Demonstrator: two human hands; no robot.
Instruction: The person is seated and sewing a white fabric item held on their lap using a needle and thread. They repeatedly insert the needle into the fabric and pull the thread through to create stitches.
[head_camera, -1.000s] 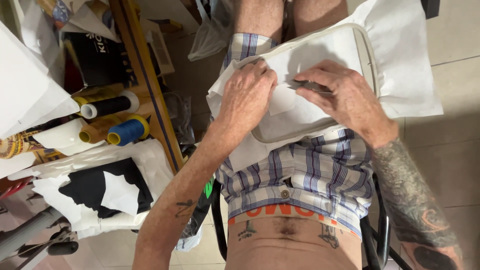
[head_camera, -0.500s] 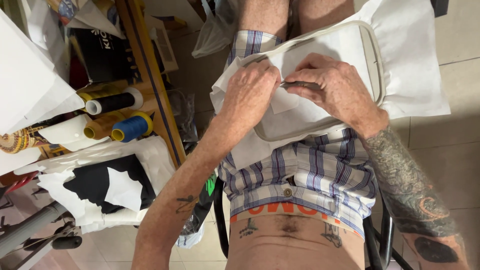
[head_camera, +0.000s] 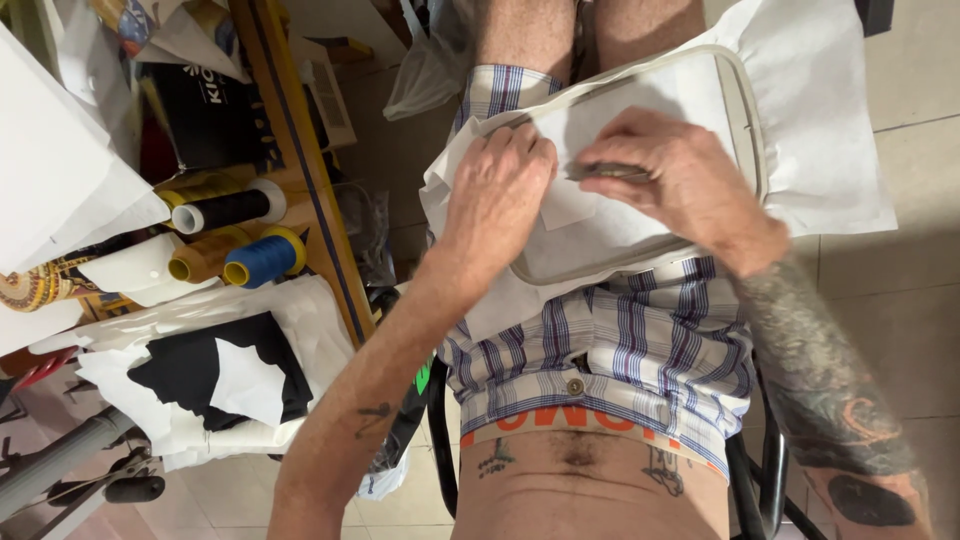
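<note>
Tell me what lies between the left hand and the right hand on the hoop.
In the head view, a small white fabric patch and a slim dark tool, held by the right hand, lie beside the left hand on the hooped white cloth.

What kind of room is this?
Probably a home sewing or embroidery corner: big thread spools, black and blue, lie on a wooden bench, and white fabric sits in a rounded plastic hoop.

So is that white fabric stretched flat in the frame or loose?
Stretched flat inside the frame: the white fabric looks smooth there, while its edges outside hang loose.
</note>
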